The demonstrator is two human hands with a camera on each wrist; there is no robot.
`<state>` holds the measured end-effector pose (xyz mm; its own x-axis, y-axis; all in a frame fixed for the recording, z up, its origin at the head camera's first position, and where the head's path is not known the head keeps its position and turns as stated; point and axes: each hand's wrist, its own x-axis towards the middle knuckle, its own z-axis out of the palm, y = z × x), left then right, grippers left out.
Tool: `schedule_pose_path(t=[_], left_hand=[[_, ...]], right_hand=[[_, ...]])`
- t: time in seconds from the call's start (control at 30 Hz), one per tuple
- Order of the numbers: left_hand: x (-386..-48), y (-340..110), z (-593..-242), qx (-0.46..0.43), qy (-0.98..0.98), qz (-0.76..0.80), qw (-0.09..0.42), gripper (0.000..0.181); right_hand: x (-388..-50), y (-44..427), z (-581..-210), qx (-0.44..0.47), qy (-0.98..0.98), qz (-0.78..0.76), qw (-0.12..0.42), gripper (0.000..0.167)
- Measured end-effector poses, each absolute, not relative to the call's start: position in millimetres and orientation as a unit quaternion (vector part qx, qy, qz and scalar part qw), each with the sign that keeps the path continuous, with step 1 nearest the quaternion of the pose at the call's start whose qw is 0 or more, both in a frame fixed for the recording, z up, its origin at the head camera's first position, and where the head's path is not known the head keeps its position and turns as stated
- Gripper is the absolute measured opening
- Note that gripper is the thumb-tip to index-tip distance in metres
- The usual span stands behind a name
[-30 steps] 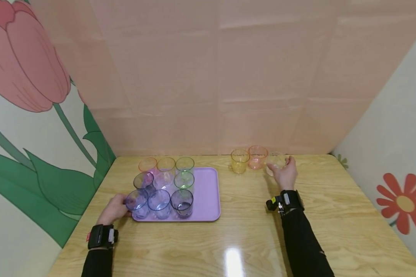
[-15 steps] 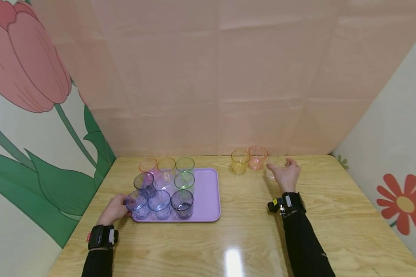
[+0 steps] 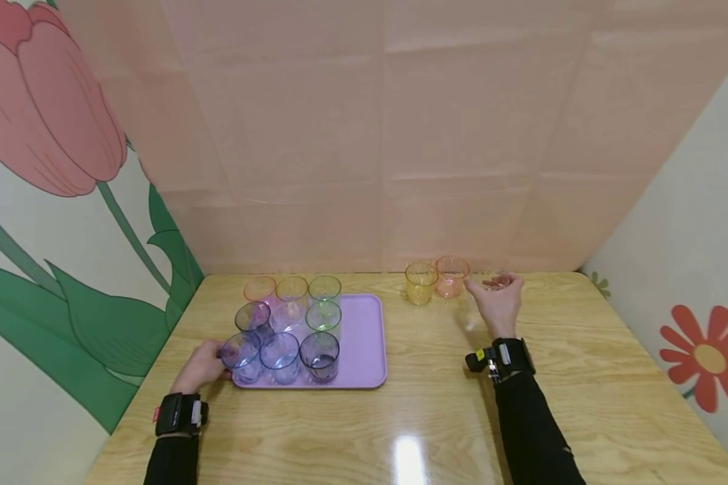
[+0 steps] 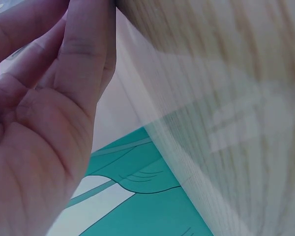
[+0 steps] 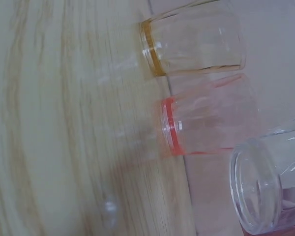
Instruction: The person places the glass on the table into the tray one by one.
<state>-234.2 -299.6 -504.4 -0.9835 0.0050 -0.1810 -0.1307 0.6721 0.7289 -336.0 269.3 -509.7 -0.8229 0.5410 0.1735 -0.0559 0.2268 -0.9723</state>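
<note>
My right hand (image 3: 497,303) grips a clear glass (image 5: 258,187) by its side, raised off the table at the back right. The glass barely shows in the head view. Left of it stand an orange-red-rimmed glass (image 3: 451,277) and a yellow glass (image 3: 421,284). My left hand (image 3: 201,366) is at the front left corner of the purple tray (image 3: 364,343), beside a blue glass (image 3: 241,357). Its fingertips are hidden there; in the left wrist view the fingers (image 4: 83,54) run out of frame, so what they hold is unclear.
Rows of coloured glasses stand on the tray, among them a green glass (image 3: 323,315) and a grey glass (image 3: 319,357); the tray's right strip is bare. A pinkish sheet (image 3: 376,168) hangs behind the wooden table (image 3: 315,431).
My right hand has lifted the clear glass off the table, with slight shifts of the hand. The left hand and the glasses on the tray stay where they were.
</note>
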Motion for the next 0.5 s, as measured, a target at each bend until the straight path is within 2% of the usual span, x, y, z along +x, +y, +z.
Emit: schedule_pose_path(t=[0.5], left_hand=[[-234.6, -300.6, -505.5, -0.034, 0.919, 0.384, 0.083, 0.016]], right_hand=[[-329.5, 244.3, -502.8, -0.095, -0.752, 0.609, 0.234, 0.08]])
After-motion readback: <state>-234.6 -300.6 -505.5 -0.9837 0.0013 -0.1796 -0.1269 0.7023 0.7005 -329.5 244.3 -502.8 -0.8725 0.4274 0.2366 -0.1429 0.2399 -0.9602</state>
